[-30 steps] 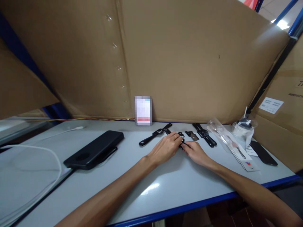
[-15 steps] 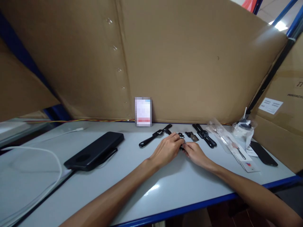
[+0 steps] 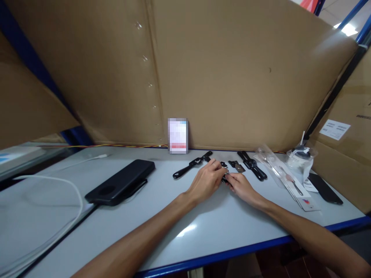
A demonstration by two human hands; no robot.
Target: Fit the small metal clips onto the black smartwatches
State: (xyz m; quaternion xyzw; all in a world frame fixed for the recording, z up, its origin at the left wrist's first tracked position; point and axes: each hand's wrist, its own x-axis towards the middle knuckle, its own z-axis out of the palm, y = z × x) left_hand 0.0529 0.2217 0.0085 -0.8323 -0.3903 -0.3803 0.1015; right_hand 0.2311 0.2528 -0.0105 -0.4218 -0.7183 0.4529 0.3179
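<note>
My left hand [image 3: 207, 177] is closed around a black spokeshave [image 3: 206, 158], one handle end showing past the knuckles. From the right, my right hand [image 3: 239, 185] pinches at the middle of the same tool, thumb and fingers pressed together by a small shiny metal part [image 3: 227, 172]. Fingers hide most of that area. Left of them lies another black spokeshave [image 3: 190, 166]. Just beyond my right hand are a flat metal blade and a black cap piece [image 3: 236, 166]. Further right, black spokeshaves [image 3: 252, 166] lie side by side.
A black power bank-like block [image 3: 121, 181] and a white cable [image 3: 72, 185] are on the left. A pixelated screen [image 3: 177, 136] leans on the cardboard wall [image 3: 220, 77]. Packaged tools [image 3: 290, 185], a plastic-wrapped cup [image 3: 301, 154] and a dark phone [image 3: 326, 188] lie right.
The whole view has shifted slightly, so everything sits a little further right. Both hands stay together at the spokeshave, with hardly any change in their grip.
</note>
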